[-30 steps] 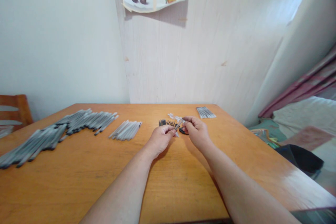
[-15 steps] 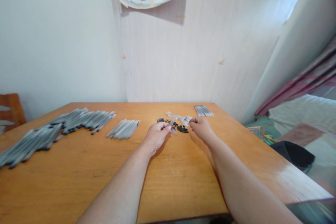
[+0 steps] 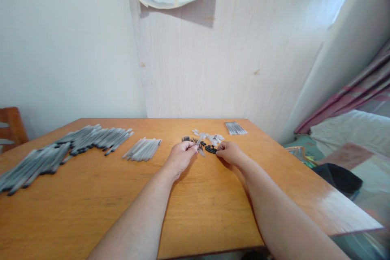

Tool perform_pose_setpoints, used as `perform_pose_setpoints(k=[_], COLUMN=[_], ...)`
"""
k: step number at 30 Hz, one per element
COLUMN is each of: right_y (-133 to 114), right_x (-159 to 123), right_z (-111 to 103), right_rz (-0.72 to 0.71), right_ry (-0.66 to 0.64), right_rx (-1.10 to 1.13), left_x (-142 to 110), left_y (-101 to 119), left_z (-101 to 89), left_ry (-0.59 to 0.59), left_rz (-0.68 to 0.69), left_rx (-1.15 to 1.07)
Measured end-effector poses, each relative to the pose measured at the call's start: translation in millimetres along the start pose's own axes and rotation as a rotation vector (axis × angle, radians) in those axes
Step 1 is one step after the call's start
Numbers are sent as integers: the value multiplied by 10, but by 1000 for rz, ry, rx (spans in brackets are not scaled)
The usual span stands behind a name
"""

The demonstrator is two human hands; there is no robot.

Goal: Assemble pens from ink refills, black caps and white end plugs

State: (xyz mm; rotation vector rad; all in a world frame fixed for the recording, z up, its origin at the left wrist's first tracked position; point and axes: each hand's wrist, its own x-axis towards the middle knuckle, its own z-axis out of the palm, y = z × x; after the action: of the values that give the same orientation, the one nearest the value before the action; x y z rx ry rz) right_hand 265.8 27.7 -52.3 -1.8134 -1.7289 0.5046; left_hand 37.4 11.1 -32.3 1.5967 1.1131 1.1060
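My left hand (image 3: 180, 157) is closed in a pinch on a clear pen barrel (image 3: 200, 140) that points up and away over the wooden table (image 3: 122, 195). My right hand (image 3: 229, 153) rests on the table with its fingertips pinched at a little heap of small black caps (image 3: 211, 149). Just behind lie several short black parts (image 3: 188, 139) and a scatter of clear pieces (image 3: 210, 136).
A small bundle of clear barrels (image 3: 142, 149) lies left of my hands. A long spread of grey pens (image 3: 61, 148) runs to the table's left edge. Another small bundle (image 3: 235, 128) sits at the far right corner. A wooden chair (image 3: 10, 126) stands at left, bedding at right.
My right hand let go of the barrel it shared with the left, moved right, then came down onto the black caps. The left hand kept the barrel.
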Motion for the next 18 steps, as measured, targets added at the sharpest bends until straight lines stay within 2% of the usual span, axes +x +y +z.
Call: perform_pose_setpoints(k=[4, 13, 18], right_y=[-3, -29, -99], right_x=[-14, -37, -70], right_z=[-21, 7, -63], right_rz=[15, 8, 67], right_ry=[-79, -2, -77], right_rx=[20, -11, 88], left_x=[-4, 15, 22], left_y=[14, -52, -58], left_z=[-1, -10, -6], left_ry=[-3, -15, -46], left_rz=[-1, 5, 5], left_rx=[27, 18, 1])
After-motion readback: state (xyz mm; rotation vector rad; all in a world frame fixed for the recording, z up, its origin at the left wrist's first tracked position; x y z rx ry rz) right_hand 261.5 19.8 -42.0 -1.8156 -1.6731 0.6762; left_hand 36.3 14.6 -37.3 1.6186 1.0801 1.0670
